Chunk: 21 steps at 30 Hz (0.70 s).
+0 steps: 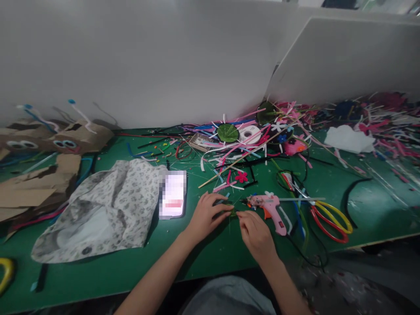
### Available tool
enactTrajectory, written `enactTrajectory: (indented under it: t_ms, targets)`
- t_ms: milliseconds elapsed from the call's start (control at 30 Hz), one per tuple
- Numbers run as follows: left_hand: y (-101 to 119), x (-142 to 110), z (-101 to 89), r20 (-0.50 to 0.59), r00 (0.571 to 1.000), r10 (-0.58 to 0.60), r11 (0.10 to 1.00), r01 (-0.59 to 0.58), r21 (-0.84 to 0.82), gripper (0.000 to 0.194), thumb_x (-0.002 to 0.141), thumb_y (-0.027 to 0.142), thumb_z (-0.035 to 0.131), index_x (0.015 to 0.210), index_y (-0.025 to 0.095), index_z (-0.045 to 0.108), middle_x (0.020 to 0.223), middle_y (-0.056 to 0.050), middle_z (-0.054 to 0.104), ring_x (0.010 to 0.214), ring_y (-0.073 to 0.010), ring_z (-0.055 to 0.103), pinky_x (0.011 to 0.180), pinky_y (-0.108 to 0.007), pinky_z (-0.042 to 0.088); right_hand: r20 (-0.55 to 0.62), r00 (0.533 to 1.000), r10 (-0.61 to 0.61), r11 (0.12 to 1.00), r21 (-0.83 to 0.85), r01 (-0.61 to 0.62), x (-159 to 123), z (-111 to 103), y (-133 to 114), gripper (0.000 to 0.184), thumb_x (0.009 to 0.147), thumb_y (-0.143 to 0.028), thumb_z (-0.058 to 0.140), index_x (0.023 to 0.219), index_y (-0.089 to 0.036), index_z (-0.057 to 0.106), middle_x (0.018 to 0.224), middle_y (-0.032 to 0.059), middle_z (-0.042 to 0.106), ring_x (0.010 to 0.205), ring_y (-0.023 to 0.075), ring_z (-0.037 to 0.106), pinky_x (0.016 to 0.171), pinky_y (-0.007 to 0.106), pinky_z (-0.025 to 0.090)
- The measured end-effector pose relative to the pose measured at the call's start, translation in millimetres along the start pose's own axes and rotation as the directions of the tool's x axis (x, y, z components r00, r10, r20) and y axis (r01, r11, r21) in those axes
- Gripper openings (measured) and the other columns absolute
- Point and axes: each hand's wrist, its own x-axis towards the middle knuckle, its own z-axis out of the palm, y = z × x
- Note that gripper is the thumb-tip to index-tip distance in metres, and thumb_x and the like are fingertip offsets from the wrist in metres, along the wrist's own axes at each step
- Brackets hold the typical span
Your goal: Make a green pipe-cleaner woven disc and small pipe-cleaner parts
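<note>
My left hand [210,214] and my right hand [254,229] meet fingertip to fingertip just above the green table. Between them is a small green piece [233,212], mostly covered by the fingers and too small to name. Both hands are closed in a pinch on it. Just beyond my right hand lies a pink hot glue gun [271,208], its nozzle pointing left toward my fingers. A red flower [241,176] made of pipe cleaner lies a little farther back.
Scissors with red and yellow handles [331,221] lie right of the glue gun. A lit phone [173,194] and a patterned cloth [114,205] are at left, near cardboard pieces with eyes [78,138]. Many pipe cleaners [226,164] and a leaf-topped round [228,132] crowd the back.
</note>
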Motion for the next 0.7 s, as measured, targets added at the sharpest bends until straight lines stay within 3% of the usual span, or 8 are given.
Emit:
enactTrajectory:
  t_ms: [267,700]
  targets:
    - [1.0,0.9,-1.0,0.007,1.000,-0.001,1.000,0.001,-0.006,0.020,0.093,0.034,0.056,0.110,0.032,0.067,0.120,-0.005,0.062,0.114,-0.0224,0.055,0.105,-0.049,0.033,-0.140,0.974,0.176,0.984,-0.013,-0.179,-4.9,8.9,-6.7,0.025,0.088,-0.004,0.055,0.077,-0.023,0.042,0.082,0.0027,0.065,0.082,0.0141,0.065,0.073,0.028,0.053]
    - [0.6,1.0,-0.8,0.003,1.000,0.006,1.000,-0.006,-0.001,0.021,0.093,0.033,0.056,0.111,0.032,0.067,0.120,-0.005,0.062,0.113,-0.0218,0.055,0.104,-0.048,0.033,-0.193,0.958,0.214,0.977,0.022,-0.214,-0.6,14.2,-21.7,0.027,0.086,-0.006,0.057,0.077,-0.023,0.038,0.087,0.0050,0.068,0.089,0.0157,0.066,0.075,0.027,0.054]
